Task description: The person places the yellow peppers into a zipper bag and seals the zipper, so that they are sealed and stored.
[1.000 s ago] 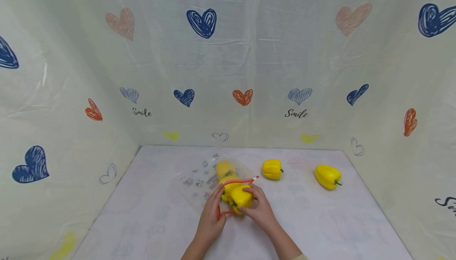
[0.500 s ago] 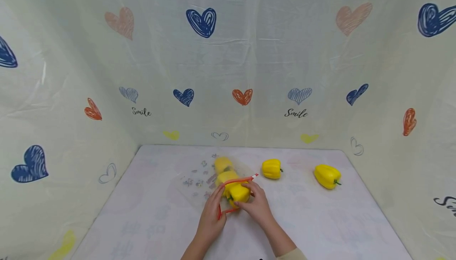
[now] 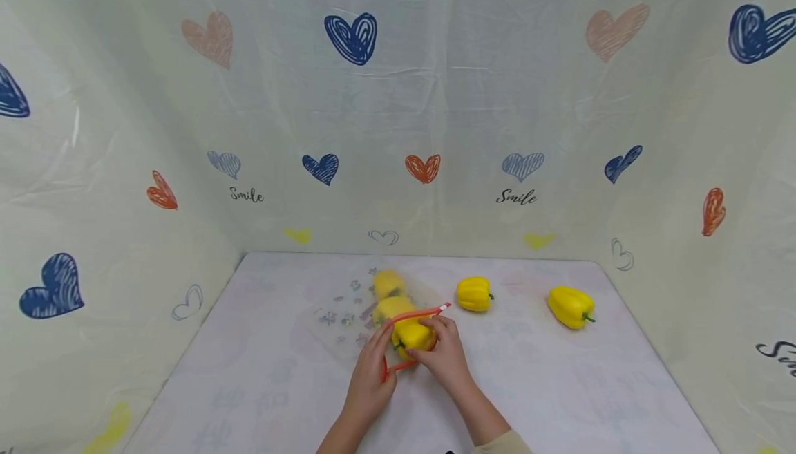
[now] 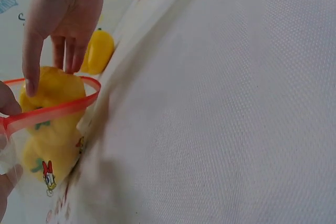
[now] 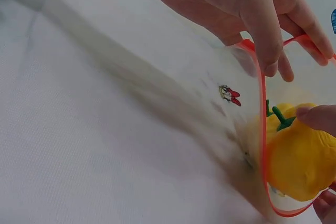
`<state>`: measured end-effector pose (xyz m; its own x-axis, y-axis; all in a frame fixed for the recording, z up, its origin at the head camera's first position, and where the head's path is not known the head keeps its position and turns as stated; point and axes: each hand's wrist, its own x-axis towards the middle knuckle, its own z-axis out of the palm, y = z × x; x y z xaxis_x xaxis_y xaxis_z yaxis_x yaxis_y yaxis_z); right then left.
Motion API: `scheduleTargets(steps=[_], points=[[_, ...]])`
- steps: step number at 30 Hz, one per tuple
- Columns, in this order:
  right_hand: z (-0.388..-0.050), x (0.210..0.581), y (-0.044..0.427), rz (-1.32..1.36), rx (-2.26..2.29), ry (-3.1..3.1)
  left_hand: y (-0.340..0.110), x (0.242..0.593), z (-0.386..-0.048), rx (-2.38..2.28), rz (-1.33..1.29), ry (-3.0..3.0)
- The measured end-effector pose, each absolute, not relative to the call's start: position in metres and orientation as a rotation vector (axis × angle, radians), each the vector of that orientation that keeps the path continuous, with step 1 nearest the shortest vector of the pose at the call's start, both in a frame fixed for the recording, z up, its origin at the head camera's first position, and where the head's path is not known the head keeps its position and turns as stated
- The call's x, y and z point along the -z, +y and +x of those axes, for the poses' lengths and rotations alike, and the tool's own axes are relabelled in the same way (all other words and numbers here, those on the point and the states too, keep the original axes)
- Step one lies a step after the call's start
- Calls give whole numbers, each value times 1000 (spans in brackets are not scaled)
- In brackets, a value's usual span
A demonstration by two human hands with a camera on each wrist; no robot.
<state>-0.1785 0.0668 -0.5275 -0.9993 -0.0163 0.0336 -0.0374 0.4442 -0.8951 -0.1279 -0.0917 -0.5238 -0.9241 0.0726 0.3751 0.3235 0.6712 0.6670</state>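
Note:
My left hand (image 3: 371, 376) holds the red-edged mouth of a clear plastic zip bag (image 3: 338, 319), thumb outside the rim and fingers inside it. With thumb and fingers, my right hand (image 3: 449, 358) grips a yellow bell pepper (image 3: 412, 337) that sits within the bag's mouth. The right wrist view shows this pepper (image 5: 299, 156) with its green stem towards the left hand. Deeper in the bag lie two more yellow peppers, a middle one (image 3: 390, 307) and a far one (image 3: 388, 283), seen through the plastic.
Outside the bag, one yellow bell pepper (image 3: 474, 294) lies just right of it, and another pepper (image 3: 571, 307) rests farther right. A white cloth covers the table (image 3: 267, 343). Behind and at the sides hangs a curtain (image 3: 398, 108) printed with hearts.
My right hand has moved the gripped pepper left and away from me, farther into the bag. The peppers inside have shifted slightly deeper. My left hand stays nearly still at the rim.

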Motion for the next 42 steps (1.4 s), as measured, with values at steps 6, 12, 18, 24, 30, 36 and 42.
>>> scheduleTargets(steps=[6,12,18,24,30,36,42], points=[[-179,527,64,35,-1404,-2733,-92,521,-128,1152,-293,-2599],[-180,526,62,32,-1451,-2734,-93,521,-128,1140,-314,-2599],[-183,525,60,42,-1506,-2741,-93,521,-129,1148,-328,-2577],[-188,523,60,69,-1505,-2756,-93,521,-128,1130,-328,-2559],[-192,525,58,87,-1494,-2780,-93,520,-127,1139,-307,-2573],[-191,523,55,70,-1508,-2776,-94,521,-128,1141,-310,-2560],[-188,525,59,97,-1543,-2763,-94,522,-129,1105,-329,-2532]])
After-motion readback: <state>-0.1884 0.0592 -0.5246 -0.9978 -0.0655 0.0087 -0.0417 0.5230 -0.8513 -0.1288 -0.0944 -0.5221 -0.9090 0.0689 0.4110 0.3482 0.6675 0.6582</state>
